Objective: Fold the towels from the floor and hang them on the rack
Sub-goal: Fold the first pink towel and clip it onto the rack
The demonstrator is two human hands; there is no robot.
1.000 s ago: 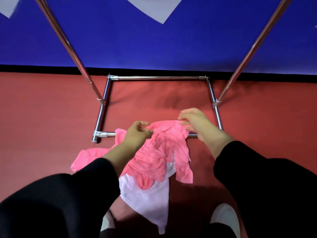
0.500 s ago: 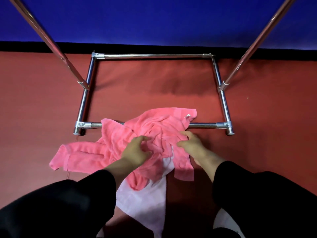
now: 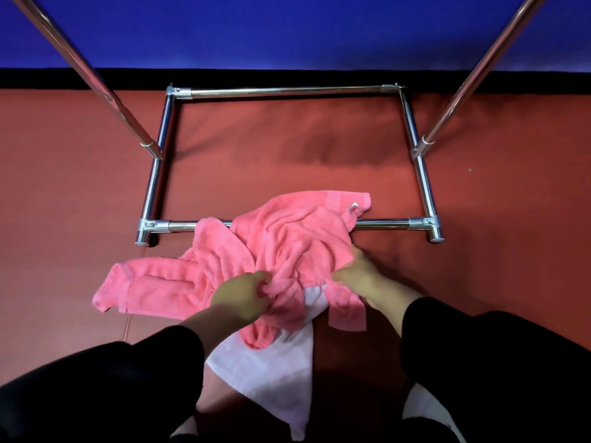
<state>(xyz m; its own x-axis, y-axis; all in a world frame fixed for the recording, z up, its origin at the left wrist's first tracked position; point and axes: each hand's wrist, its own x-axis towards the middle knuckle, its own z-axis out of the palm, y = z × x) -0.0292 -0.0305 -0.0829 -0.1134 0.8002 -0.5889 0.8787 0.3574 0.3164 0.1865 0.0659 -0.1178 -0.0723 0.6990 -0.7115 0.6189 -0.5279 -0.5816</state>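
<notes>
1. Left hand (image 3: 238, 297) and right hand (image 3: 358, 273) each pinch the crumpled pink towel (image 3: 287, 247), which lies on the floor (image 3: 64, 193) across the rack (image 3: 383, 223) base bar.
2. Risk: lifting may snag that bar or drag the white towel (image 3: 271, 369) beneath.

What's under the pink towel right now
A white towel lies under the pink towel, sticking out toward the person. The rack's front bar also passes beneath it. How far the white towel reaches underneath is hidden.
</notes>
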